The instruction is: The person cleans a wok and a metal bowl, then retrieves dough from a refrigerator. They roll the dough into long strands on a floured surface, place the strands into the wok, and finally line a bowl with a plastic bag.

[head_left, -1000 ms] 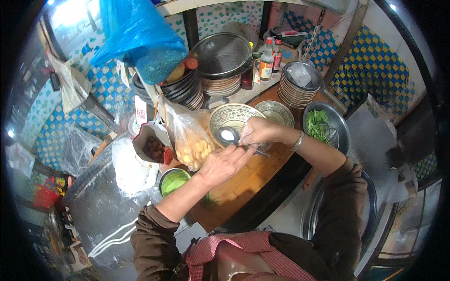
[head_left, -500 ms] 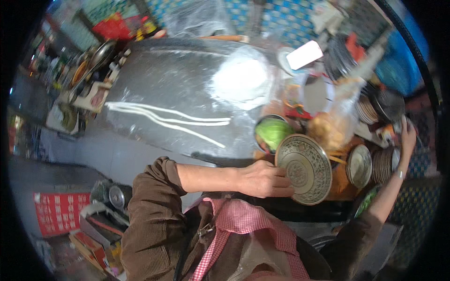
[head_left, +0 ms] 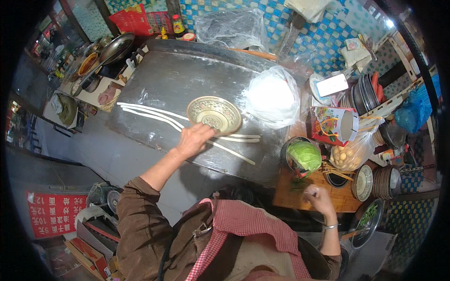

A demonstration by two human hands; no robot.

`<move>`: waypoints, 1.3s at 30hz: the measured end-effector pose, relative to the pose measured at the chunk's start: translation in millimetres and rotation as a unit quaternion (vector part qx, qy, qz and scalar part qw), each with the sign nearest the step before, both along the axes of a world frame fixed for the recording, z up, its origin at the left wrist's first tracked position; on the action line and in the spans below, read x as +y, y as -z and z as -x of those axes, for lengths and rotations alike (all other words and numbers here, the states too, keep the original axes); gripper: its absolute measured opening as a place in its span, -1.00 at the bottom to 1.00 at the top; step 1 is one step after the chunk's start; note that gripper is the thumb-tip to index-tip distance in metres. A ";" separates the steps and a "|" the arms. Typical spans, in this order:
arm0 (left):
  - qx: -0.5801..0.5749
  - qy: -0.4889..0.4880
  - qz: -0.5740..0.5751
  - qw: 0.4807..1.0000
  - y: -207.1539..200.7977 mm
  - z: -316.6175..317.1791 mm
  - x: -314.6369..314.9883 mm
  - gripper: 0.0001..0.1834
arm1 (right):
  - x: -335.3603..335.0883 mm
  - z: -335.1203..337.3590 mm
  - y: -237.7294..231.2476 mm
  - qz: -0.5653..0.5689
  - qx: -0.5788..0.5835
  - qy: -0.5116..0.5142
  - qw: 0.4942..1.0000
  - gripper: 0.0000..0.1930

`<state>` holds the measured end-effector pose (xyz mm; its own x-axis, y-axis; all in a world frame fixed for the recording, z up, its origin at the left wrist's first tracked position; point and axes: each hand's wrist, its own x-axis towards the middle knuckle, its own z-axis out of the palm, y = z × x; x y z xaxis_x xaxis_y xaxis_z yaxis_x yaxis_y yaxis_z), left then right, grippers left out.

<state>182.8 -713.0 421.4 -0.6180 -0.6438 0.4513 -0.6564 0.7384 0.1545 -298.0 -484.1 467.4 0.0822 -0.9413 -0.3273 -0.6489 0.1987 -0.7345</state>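
Observation:
A patterned, cream-coloured bowl point(head_left: 214, 108) is gripped at its near rim by my left hand point(head_left: 194, 140). It is tilted over the dark worktop, above long white dough strands point(head_left: 157, 120) that lie side by side and partly pass behind it. My right hand point(head_left: 320, 200) is closed with curled fingers over the right front of the wooden board point(head_left: 290, 193); what it holds, if anything, I cannot make out. Beyond that hand, a dark bowl holds a green leafy vegetable point(head_left: 304, 156). A small dark pot point(head_left: 335, 179) with wooden chopsticks across it stands to its right.
A white flour-like heap in plastic point(head_left: 272, 97) sits at the worktop's right. Farther right are a phone point(head_left: 332, 85), a red box point(head_left: 330, 125), a bag of round yellowish pieces point(head_left: 348, 156) and stacked bowls point(head_left: 385, 181). A pan point(head_left: 117, 48) stands at the back left.
The bowl has gone left and away from me in my left hand, from beside the vegetable bowl to above the dough strands. My right hand has drawn back from the far right shelf.

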 end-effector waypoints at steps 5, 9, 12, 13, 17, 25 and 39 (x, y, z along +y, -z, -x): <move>-0.019 -0.085 0.012 0.996 25.6 -72.1 -27.6 -0.67 | -20.7 -73.7 30.1 -0.079 -0.085 0.055 0.992 -0.71; -0.063 -0.119 0.009 0.991 32.4 -129.7 -59.6 -0.69 | -40.4 -111.0 75.4 -0.065 -0.165 0.091 0.980 -0.78; -0.065 -0.129 0.023 0.989 45.3 -174.2 -92.2 -0.70 | -73.3 -168.8 58.6 -0.031 -0.178 0.030 0.983 -0.82; -0.064 -0.135 0.018 0.989 52.0 -188.3 -104.4 -0.69 | -94.8 -186.1 42.9 -0.023 -0.122 -0.004 0.992 -0.66; -0.045 -0.118 0.037 0.991 74.0 -225.7 -164.5 -0.71 | -219.6 -245.7 -15.7 0.083 0.018 -0.055 0.995 -0.64; -0.041 -0.058 -0.007 0.997 153.2 -319.5 -270.2 -0.63 | -589.0 -426.8 -116.2 0.327 -0.112 -0.042 0.937 -0.59; 0.076 -0.098 -0.201 0.972 87.7 -500.6 -172.9 -0.54 | -887.8 -529.3 -233.6 0.535 -0.068 0.039 0.841 -0.59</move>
